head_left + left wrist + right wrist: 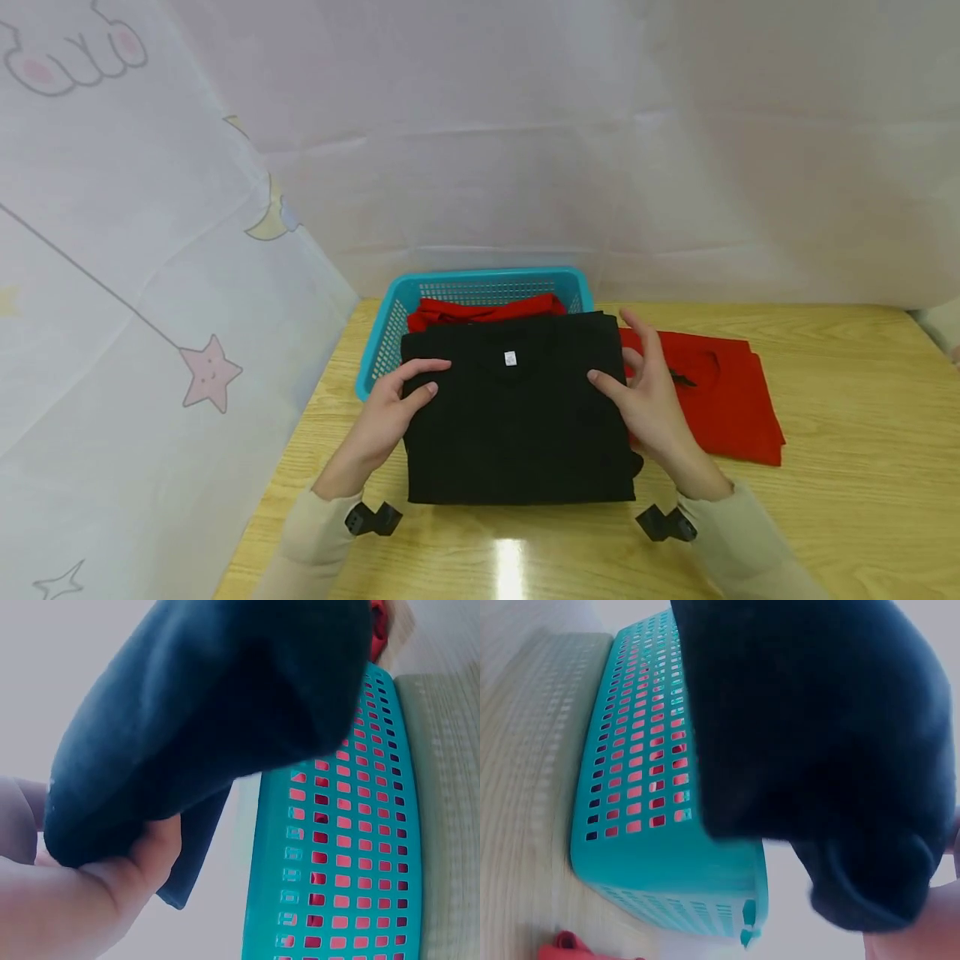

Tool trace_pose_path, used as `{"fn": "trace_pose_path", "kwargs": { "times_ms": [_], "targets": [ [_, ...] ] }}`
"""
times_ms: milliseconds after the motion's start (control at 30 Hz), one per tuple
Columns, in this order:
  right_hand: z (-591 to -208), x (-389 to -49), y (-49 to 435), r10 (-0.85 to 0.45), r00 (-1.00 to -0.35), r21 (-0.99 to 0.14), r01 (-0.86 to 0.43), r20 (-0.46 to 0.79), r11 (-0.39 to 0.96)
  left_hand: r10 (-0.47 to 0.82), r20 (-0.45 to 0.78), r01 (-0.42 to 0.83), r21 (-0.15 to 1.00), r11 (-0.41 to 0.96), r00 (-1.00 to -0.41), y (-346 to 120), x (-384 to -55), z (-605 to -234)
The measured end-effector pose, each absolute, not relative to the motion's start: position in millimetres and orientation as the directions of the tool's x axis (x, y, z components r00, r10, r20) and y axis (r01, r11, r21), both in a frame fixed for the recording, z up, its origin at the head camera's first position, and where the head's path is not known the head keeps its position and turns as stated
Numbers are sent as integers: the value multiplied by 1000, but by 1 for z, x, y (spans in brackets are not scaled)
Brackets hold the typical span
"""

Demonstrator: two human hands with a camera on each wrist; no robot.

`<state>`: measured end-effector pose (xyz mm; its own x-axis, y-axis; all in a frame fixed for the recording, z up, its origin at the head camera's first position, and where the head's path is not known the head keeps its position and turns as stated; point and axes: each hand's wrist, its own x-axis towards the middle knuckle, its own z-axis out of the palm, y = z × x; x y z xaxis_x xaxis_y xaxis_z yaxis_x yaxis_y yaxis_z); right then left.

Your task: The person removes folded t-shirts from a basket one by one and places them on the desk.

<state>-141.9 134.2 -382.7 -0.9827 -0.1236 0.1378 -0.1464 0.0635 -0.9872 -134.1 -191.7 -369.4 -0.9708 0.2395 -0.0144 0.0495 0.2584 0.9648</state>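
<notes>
A folded black shirt [517, 433] with a small white label [510, 358] at its neckline is held up in front of a turquoise basket [381, 340]. My left hand [381, 421] grips its left side, thumb on the front; in the left wrist view curled fingers [154, 855] hold the dark cloth from beneath. On the opposite side my right hand [654, 408] pinches the edge, thumb on the front and index finger pointing up. The shirt hides most of the basket's front in the head view. Red cloth [487, 312] lies inside the basket.
A folded red shirt [731, 412] with a dark print lies on the wooden table [862, 467], right of the black one. White fabric [480, 183] with wrinkles hangs behind the table, and a patterned sheet [150, 417] with stars and moons covers the left side.
</notes>
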Motion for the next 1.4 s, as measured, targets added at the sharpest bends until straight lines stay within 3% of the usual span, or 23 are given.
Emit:
{"fn": "trace_pose_path", "kwargs": {
  "times_ms": [333, 633, 833, 1000, 1233, 1400],
  "targets": [
    [-383, -124, 141, -253, -960, -961, -177, 121, 212, 345, -21, 60, 973, 221, -938, -205, -122, -372],
    [-391, -113, 143, -370, -923, -963, -190, 108, 192, 480, 6, 77, 989, 129, -877, -221, -115, -384],
    [-400, -104, 145, -506, -856, -985, -163, 109, 63, 608, 90, 173, 982, 79, -789, -232, -109, -392],
    [-404, -98, 147, -560, -823, -983, -167, 99, 72, 670, 113, 188, 981, 41, -734, -238, -108, -398],
    [-412, -92, 150, -648, -748, -987, -154, 142, -38, 770, 91, 39, 996, -86, -631, -242, -107, -403],
    [-414, -88, 150, -631, -770, -976, -195, 94, 93, 822, 100, -35, 989, -144, -561, -245, -108, -407]
  ]
}}
